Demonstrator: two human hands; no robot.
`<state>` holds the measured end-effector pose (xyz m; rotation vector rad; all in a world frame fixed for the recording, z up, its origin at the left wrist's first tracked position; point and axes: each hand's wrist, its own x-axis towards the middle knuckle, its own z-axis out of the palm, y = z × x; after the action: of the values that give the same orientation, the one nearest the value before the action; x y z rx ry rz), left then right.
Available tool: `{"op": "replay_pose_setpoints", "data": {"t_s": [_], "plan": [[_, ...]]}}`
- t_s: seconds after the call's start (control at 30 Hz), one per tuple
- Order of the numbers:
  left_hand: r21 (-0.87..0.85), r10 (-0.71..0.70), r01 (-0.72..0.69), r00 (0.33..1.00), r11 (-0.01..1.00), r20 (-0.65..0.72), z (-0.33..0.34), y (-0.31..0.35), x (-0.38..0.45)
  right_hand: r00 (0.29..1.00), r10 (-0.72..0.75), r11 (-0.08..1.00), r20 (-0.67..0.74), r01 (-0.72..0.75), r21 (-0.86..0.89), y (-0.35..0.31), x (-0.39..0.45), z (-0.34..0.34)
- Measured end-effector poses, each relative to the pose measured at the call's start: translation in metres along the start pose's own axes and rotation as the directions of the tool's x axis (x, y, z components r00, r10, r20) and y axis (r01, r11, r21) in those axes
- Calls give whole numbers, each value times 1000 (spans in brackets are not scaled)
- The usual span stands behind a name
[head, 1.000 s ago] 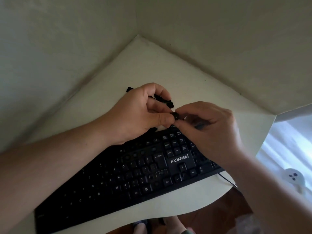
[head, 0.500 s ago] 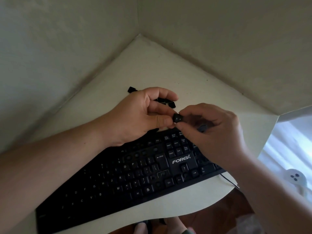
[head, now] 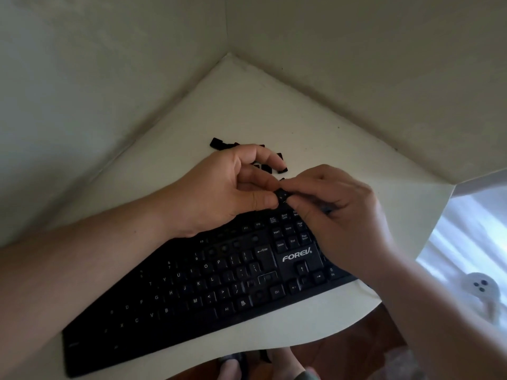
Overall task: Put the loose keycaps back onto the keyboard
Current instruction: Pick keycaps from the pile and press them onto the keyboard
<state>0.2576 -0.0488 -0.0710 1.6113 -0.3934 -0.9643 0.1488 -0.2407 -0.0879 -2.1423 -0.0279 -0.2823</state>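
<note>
Black keyboard (head: pixel 208 297) lying diagonally on pale desk (head: pixel 247 111) set into a wall corner, FOREV logo readable near the arrow keys. Left hand (head: pixel 219 193) above the keyboard's far edge, thumb and forefinger pinching one black keycap (head: pixel 282 195). Right hand (head: pixel 337 215) meeting it from the other side, fingertips (head: pixel 295 200) curled onto the same keycap, so both hands clamped on it together. Keycap held in the air just above the top right key rows, faint legend visible on its face, not seated in any socket. Left middle finger stretched out toward the desk behind. Loose keycaps (head: pixel 216 142) scattered on desk just beyond the left hand, a few partly hidden by its fingers, exact count unclear. Several bare sockets visible in the keyboard's upper rows left of Enter, too dark to count. Right forearm crossing over the numpad end, covering it. Thin cable (head: pixel 369 287) showing at the keyboard's right end, at the desk edge. White round object with three dark dots (head: pixel 480 286) lower right, off the desk, blurred. Foot (head: pixel 282 366) visible below the desk's near edge, on brown floor
</note>
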Motion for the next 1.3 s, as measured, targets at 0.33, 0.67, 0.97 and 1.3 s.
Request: {"op": "replay_pose_setpoints", "data": {"t_s": [0.33,0.67,0.97,1.3], "plan": [[153,-22,30,998,988,-57,-16,-4,-20,993,-106,980,-53,96,-176,-13,-2,28],[128,-10,42,971,991,-238,-23,-11,-39,961,-274,895,-47,236,-378,-27,5,45],[63,-57,71,980,996,-193,-25,-19,-54,962,-273,876,18,256,-409,-32,1,50],[675,116,12,983,737,-144,-37,-38,-73,992,54,920,113,-6,-391,-1,6,2]]}}
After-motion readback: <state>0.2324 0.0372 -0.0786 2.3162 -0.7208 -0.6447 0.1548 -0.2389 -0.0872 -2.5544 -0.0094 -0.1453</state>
